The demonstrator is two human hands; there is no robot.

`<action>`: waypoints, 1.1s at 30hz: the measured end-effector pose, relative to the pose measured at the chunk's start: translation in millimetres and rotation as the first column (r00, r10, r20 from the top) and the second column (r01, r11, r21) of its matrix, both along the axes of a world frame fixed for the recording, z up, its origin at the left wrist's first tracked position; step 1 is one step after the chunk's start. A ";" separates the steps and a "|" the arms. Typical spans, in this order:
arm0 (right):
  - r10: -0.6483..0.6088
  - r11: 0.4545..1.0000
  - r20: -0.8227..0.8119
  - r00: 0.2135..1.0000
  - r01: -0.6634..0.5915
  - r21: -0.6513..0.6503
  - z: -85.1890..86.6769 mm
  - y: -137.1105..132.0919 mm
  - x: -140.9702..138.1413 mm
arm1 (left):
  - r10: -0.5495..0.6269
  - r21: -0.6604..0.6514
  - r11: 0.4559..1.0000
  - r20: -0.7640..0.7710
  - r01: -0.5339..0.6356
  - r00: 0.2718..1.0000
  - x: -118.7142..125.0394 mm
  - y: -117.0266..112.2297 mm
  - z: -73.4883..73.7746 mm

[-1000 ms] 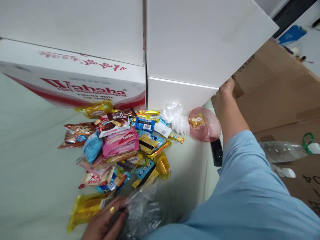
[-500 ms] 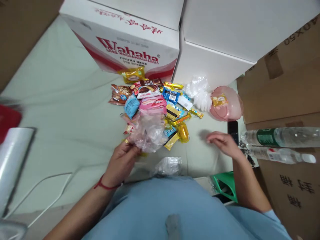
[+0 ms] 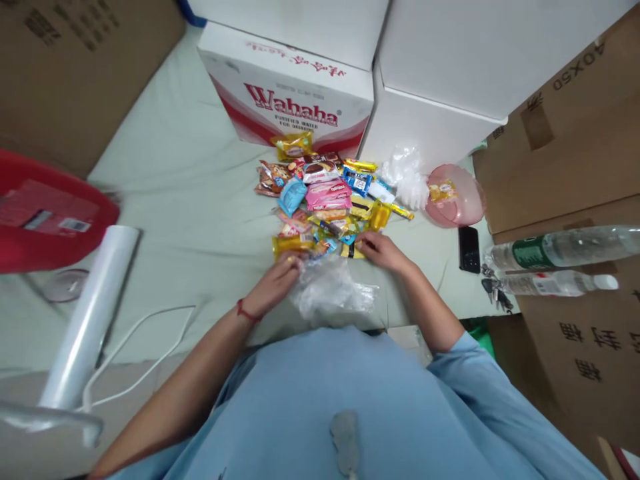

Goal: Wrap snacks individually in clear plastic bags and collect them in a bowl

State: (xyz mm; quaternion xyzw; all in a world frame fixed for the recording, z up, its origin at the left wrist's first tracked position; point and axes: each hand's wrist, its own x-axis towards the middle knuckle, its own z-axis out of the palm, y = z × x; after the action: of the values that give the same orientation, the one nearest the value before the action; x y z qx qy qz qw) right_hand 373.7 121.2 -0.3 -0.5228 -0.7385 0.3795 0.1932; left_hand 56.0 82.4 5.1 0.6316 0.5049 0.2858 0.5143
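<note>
A heap of wrapped snacks [image 3: 327,193] lies on the pale green cloth. My left hand [image 3: 277,280], closed at the near side of the heap, grips the edge of a crumpled clear plastic bag [image 3: 333,287], which hangs and spreads to its right. A yellow-wrapped snack [image 3: 295,245] sits just beyond these fingers. On the heap's near right edge, the curled fingers of my right hand [image 3: 384,253] are on a yellow-and-black snack packet [image 3: 351,251]. Pink packets [image 3: 329,193] and a light-blue packet [image 3: 293,195] are farther back.
Behind the heap stands a Wahaha carton [image 3: 295,107]. To the right are a crumpled white bag [image 3: 405,177], a pink bowl [image 3: 475,203] with a packet inside, a phone [image 3: 469,250], keys [image 3: 495,293] and bottles [image 3: 590,243]. A plastic roll [image 3: 90,320] and red basin [image 3: 65,233] are left.
My right hand has moved left, from beside the phone to the snacks. My left hand has drawn the clear bag nearer to me, off the heap. The view has shifted left.
</note>
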 end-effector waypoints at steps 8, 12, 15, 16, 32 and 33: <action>-0.231 0.972 -0.043 0.972 0.233 0.040 22.0 -38.5 8.4 | 0.136 -0.089 0.987 -0.001 -0.135 0.991 -13.0 12.3 1.0; -0.361 0.932 -0.136 0.922 0.359 -0.046 22.8 -92.5 2.5 | 0.162 -0.203 0.969 0.082 -0.142 0.983 -11.4 -5.8 7.4; -0.291 0.956 -0.110 0.950 0.285 -0.066 19.0 -111.7 -15.1 | 0.212 -0.253 0.953 0.163 -0.167 0.964 -1.4 -11.0 8.3; -0.258 0.965 -0.093 0.962 0.252 -0.071 17.4 -114.2 -20.1 | 0.240 -0.275 0.944 0.194 -0.182 0.951 1.4 -11.6 9.0; -0.677 0.401 -0.615 0.406 0.903 0.155 56.4 14.4 97.8 | 0.600 -0.582 0.735 0.316 -0.348 0.735 -27.4 -53.8 29.1; -0.711 0.321 -0.562 0.423 0.906 0.275 62.1 34.9 105.9 | 0.600 -0.583 0.732 0.308 -0.352 0.738 -26.7 -56.2 30.5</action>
State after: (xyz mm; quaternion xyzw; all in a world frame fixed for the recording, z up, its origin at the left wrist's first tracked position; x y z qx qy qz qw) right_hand 479.5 156.1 61.8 -0.6709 -0.3949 0.0838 0.6221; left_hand 29.3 26.2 35.6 0.2330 0.5661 0.4211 0.6692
